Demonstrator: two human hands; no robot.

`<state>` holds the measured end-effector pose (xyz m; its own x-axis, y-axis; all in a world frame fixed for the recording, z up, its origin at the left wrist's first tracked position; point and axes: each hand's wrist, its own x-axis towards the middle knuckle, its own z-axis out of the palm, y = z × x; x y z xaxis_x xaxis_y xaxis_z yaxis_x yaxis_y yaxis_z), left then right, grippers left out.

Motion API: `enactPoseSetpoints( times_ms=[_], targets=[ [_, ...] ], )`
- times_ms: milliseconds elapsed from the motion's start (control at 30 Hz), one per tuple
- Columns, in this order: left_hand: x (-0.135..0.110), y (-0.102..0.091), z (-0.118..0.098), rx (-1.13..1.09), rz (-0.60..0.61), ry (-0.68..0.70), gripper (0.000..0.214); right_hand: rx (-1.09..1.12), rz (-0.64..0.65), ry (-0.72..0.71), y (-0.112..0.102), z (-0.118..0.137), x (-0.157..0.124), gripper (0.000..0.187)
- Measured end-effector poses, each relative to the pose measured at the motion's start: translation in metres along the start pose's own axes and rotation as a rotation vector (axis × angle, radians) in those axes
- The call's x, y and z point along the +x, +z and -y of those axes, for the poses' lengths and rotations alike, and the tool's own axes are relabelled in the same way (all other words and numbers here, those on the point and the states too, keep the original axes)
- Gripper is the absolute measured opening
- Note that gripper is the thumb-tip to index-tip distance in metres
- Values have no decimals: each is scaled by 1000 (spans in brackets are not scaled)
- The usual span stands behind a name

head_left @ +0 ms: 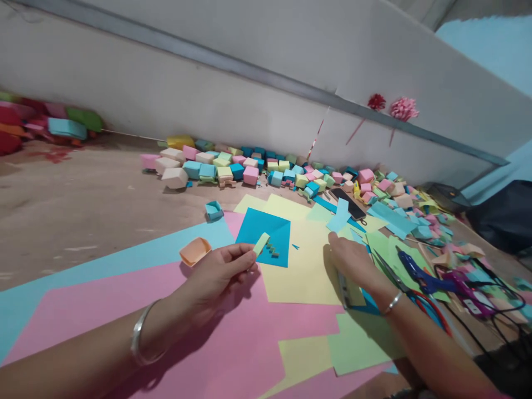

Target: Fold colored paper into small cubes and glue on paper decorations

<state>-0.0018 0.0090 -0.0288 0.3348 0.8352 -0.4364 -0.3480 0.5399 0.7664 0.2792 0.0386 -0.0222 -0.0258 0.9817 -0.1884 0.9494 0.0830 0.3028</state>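
In the head view, a small folded strip of light green paper point(261, 244) is pinched between the thumb and fingertips of the left hand point(216, 274), held just above the dark blue square sheet point(266, 235) on which a few tiny green paper pieces point(273, 250) are laid in a row. The right hand point(353, 260) is pressed palm down on the yellow sheet point(303, 266), its fingers held loosely together and curled onto the paper; nothing is seen gripped in it. For the strip to be handled well, the pinch is best kept near one end so that the folds are not crushed, and the sheets are best held flat under the right hand. A blue glue gun point(415, 271) is lying just beside the right wrist, an orange paper box point(195, 250) near the left hand, and many folded boxes point(249, 166) are heaped along the wall.
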Motion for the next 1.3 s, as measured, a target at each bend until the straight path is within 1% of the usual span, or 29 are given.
enactPoseSetpoints(
  times_ms=[67, 133, 167, 200, 233, 267, 333, 400, 433, 500, 633, 700, 933, 1100, 1200, 1300],
  targets=[
    [1, -3, 1, -106, 56, -67, 30, 23, -23, 33, 0, -7, -9, 27],
    [3, -5, 1, -173, 123, -126, 28, 172, -103, 45, -5, -11, -19, 26],
    [3, -6, 2, -187, 149, -146, 27, 310, -147, 9, -10, -10, -24, 25],
    [3, -7, 3, -187, 163, -156, 26, 482, -178, -57, -15, -8, -28, 23],
    [3, -7, 3, -170, 165, -151, 26, 670, -175, -158, -20, -3, -33, 22],
    [2, -7, 4, -140, 159, -135, 26, 852, -132, -267, -26, 4, -37, 23],
    [0, -4, 5, -64, 128, -82, 26, 1126, 8, -420, -34, 21, -43, 25],
    [-4, 0, 6, -2, 106, -24, 27, 1255, 102, -486, -40, 38, -47, 27],
    [-5, 2, 6, 15, 105, -5, 28, 1280, 117, -495, -41, 45, -48, 27],
    [-8, 5, 6, 30, 111, 7, 29, 1288, 92, -494, -41, 54, -49, 26],
    [-7, 4, 5, 97, 99, -30, 27, 1243, -42, -497, -36, 56, -49, 24],
    [-6, 2, 4, 128, 80, -35, 28, 1209, -83, -507, -34, 55, -49, 25],
    [-7, 3, 2, 125, 12, -88, 32, 1187, -120, -515, -34, 53, -49, 24],
    [-6, 3, 5, 140, 53, -80, 31, 1147, -122, -526, -35, 53, -49, 23],
    [-8, 7, 3, 259, 23, -6, 30, 1139, -126, -539, -33, 55, -48, 23],
    [-11, 14, -2, 507, -32, 146, 24, 1148, -123, -561, -30, 59, -47, 23]
  ],
)
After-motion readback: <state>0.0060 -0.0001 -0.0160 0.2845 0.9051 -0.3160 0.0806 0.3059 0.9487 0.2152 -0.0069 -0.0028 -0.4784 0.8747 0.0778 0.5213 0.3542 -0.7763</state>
